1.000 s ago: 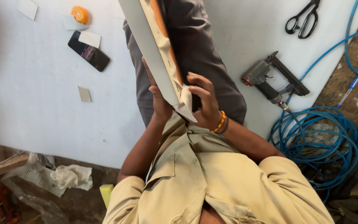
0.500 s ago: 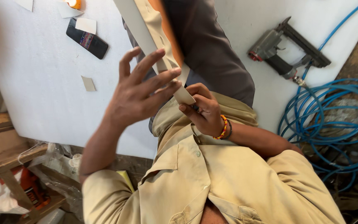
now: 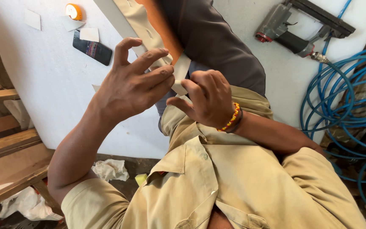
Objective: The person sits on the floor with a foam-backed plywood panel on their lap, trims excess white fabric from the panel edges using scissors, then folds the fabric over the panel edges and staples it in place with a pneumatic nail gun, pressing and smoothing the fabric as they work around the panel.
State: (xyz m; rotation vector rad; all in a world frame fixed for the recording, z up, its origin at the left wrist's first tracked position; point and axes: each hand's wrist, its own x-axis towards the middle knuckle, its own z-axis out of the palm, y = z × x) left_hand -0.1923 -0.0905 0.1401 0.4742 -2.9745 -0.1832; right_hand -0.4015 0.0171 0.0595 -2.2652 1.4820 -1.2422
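Note:
A long panel (image 3: 138,21) with a beige face and an orange-brown edge slants from the top down to my hands, resting against my dark trouser leg (image 3: 217,46). A pale strip (image 3: 182,68) hangs off its lower end. My left hand (image 3: 132,87) reaches in from the left, index finger lifted, with the other fingertips closed on the strip's lower end. My right hand (image 3: 208,99), with a beaded bracelet at the wrist, curls over the same strip from the right. The two hands meet fingertip to fingertip.
A white tabletop (image 3: 43,93) carries a dark phone (image 3: 92,50), an orange round object (image 3: 73,11), small paper squares (image 3: 89,34) and a pneumatic stapler (image 3: 293,29). A coiled blue hose (image 3: 344,93) lies at the right. Wooden boards (image 3: 5,140) and crumpled paper (image 3: 111,169) lie lower left.
My left hand lifted off the panel, spread open over it, then closed its fingertips on the strip. The right hand stayed at the panel's lower end.

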